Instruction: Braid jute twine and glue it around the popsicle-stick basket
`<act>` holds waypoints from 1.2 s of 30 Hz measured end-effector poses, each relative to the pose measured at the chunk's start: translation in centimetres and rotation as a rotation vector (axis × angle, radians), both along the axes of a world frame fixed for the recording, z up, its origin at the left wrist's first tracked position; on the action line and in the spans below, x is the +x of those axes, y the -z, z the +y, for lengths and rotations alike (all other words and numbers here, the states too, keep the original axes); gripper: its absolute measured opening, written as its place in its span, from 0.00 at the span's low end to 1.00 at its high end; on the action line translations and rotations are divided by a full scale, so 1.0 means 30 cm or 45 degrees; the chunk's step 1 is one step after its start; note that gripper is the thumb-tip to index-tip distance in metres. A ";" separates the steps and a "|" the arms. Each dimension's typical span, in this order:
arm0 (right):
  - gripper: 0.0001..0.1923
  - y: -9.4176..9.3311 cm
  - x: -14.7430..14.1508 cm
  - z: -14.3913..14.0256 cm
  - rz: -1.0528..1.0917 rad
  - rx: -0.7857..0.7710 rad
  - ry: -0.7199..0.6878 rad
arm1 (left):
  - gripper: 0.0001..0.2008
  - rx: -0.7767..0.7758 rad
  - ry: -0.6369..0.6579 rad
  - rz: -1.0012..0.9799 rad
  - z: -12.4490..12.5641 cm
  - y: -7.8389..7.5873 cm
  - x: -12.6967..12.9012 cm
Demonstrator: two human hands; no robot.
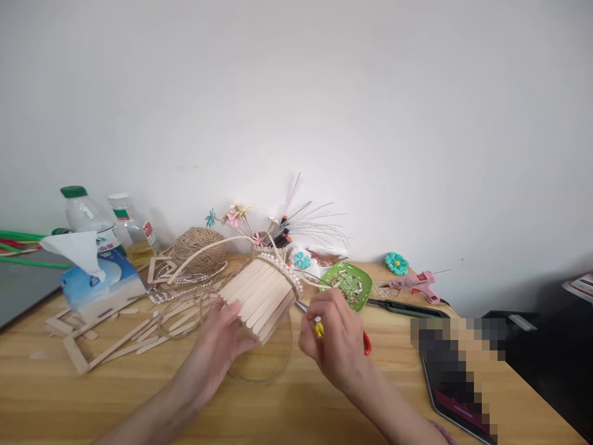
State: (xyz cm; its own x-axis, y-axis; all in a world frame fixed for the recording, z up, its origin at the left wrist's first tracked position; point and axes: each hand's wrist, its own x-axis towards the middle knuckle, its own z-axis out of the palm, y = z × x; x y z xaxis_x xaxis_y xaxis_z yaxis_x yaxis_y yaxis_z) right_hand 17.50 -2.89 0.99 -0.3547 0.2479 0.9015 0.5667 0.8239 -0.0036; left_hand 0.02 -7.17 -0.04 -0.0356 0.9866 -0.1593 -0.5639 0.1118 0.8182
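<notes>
Popsicle-stick basket (262, 296) lies tilted on wooden table (296, 402), pearl trim (288, 272) at rim. Left hand (221, 343) cups its base, fingers closed on it. Right hand (334, 341) grips small yellow piece (319, 327), scissors (365, 341) just beside. Judgement: keep basket braced, work close to rim, avoid crushing sticks.

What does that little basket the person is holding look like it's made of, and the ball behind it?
The basket looks like flat, pale, unpainted wooden craft sticks set side by side, matt, with a string of pearl-like beads around its rim. The ball looks like brown jute or hemp twine, rough and fibrous, wound in visible strands.
</notes>
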 end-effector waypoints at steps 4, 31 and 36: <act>0.14 -0.015 0.013 0.001 0.156 -0.209 -0.001 | 0.27 0.017 0.026 -0.014 -0.007 0.000 0.000; 0.11 -0.014 -0.039 0.053 -0.221 0.244 0.481 | 0.35 0.255 -0.579 0.406 0.006 0.023 0.049; 0.07 -0.026 0.014 0.020 0.070 0.009 0.209 | 0.35 0.297 -0.734 0.542 0.028 -0.028 -0.060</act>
State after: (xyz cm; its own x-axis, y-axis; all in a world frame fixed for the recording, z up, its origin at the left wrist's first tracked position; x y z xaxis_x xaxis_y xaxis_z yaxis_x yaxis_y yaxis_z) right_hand 17.92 -2.28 1.78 -0.2604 0.2918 0.9204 0.6927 0.7205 -0.0324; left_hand -1.79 -6.32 0.80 -0.5685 0.7994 0.1943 -0.1103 -0.3081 0.9449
